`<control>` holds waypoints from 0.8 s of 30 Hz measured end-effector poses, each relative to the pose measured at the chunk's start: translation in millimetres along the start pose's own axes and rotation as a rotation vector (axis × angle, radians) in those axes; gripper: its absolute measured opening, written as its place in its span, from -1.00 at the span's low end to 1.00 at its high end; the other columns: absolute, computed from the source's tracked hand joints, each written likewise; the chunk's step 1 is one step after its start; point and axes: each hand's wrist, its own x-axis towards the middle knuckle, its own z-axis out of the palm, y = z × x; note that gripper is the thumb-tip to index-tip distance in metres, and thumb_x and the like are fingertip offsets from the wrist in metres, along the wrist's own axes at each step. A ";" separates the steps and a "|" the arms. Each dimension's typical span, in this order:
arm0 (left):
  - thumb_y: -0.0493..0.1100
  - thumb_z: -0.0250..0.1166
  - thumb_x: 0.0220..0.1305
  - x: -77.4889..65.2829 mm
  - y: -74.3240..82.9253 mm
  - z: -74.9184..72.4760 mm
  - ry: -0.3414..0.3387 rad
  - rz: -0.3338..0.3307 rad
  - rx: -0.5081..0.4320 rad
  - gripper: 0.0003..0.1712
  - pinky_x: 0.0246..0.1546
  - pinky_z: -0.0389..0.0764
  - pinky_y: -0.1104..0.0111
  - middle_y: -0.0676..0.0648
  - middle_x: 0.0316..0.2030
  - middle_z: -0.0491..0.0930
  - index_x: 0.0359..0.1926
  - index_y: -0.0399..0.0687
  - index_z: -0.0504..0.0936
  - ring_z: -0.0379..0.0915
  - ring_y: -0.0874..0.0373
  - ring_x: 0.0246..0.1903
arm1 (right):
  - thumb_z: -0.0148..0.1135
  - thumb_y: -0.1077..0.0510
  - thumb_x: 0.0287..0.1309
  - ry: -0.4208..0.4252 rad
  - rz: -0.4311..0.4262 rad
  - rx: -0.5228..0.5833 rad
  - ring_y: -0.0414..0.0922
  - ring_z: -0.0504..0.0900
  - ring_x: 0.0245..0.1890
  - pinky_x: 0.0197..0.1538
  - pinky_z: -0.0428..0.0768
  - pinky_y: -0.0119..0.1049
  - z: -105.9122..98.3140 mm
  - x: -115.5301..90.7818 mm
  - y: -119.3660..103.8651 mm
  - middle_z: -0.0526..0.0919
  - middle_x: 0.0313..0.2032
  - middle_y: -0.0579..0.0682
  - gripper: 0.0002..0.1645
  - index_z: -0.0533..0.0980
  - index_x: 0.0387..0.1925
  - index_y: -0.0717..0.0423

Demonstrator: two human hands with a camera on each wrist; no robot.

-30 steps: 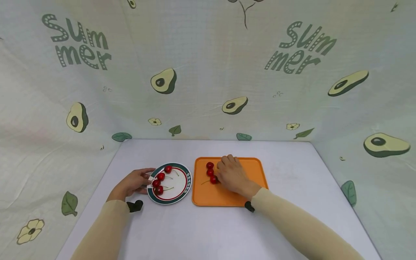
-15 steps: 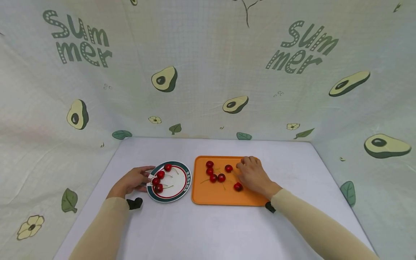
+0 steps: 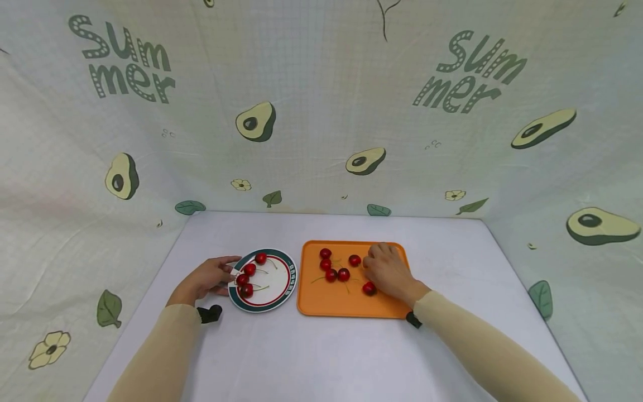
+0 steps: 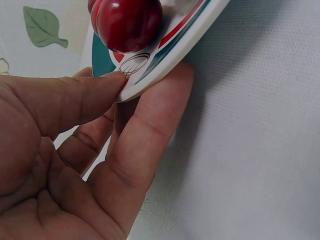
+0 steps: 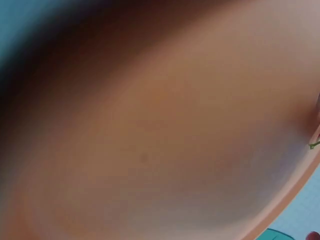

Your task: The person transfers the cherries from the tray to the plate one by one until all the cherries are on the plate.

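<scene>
My left hand pinches the left rim of a white plate with a green and red border. The left wrist view has the thumb on top of the plate's rim and fingers beneath. Several red cherries with stems lie on the plate's left side. An orange tray is right of the plate, bearing several more cherries. My right hand is over the tray's right part, fingertips down, beside a cherry. I cannot tell whether its hidden fingertips hold anything. A green stem shows at the right wrist view's edge.
Plate and tray stand side by side on a white table, a narrow gap between them. A printed cloth hangs behind and at both sides. Black wrist straps show below both hands.
My right hand has moved right across the tray from its middle, leaving several cherries uncovered there, then shifted slightly back left. My left hand keeps its grip on the plate.
</scene>
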 end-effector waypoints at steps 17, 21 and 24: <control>-0.40 0.22 0.46 0.0 0.2 0.3 0.009 0.004 0.011 -0.25 -0.25 0.81 0.24 -0.31 0.11 0.42 0.60 -0.08 0.27 0.62 0.02 -0.25 | 0.42 0.08 0.34 -0.021 -0.074 -0.100 0.03 0.34 -0.18 -0.12 0.36 -0.11 3.0 6.0 0.8 0.47 -0.27 0.02 -0.80 0.72 -0.22 0.17; -0.40 0.22 0.46 0.1 -0.2 0.4 0.012 0.003 0.012 -0.25 -0.25 0.81 0.24 -0.30 0.11 0.42 0.60 -0.08 0.28 0.62 0.02 -0.24 | 0.40 0.11 0.35 -0.018 -0.071 -0.103 0.02 0.34 -0.19 -0.12 0.38 -0.11 2.4 6.2 0.7 0.46 -0.28 0.01 -0.82 0.72 -0.23 0.17; -0.40 0.22 0.46 0.3 -0.4 0.2 0.012 0.006 0.012 -0.26 -0.25 0.81 0.24 -0.30 0.10 0.42 0.60 -0.08 0.28 0.62 0.02 -0.24 | 0.39 0.12 0.35 -0.003 -0.068 -0.110 0.01 0.34 -0.18 -0.09 0.42 -0.12 1.2 6.1 1.7 0.47 -0.26 0.00 -0.84 0.73 -0.21 0.16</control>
